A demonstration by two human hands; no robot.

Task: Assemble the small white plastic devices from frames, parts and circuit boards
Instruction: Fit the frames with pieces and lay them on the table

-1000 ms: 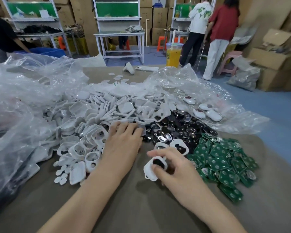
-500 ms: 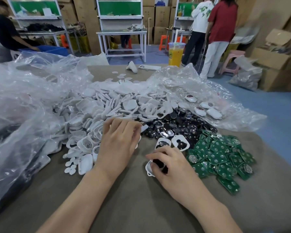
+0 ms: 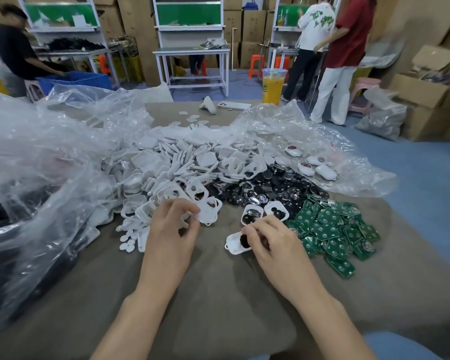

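We're pinching a spare frame [image 3: 207,215] in our left hand [image 3: 170,231], likely queuing it, while our right hand [image 3: 272,245] is gripping the half-built frame [image 3: 233,247], steadying it.

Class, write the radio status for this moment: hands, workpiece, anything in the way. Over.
Left hand pinches a loose white frame. Right hand holds a black part in the tabletop frame. Nothing between the hands.

Left hand [image 3: 170,235] is pinching a loose white frame [image 3: 207,215] right at the edge of the white pile [image 3: 166,172]. Right hand [image 3: 273,242] is gripping a half-filled frame [image 3: 235,245] down on the table [image 3: 218,294], with black parts [image 3: 270,188] and green boards [image 3: 335,229] heaped just beside it.
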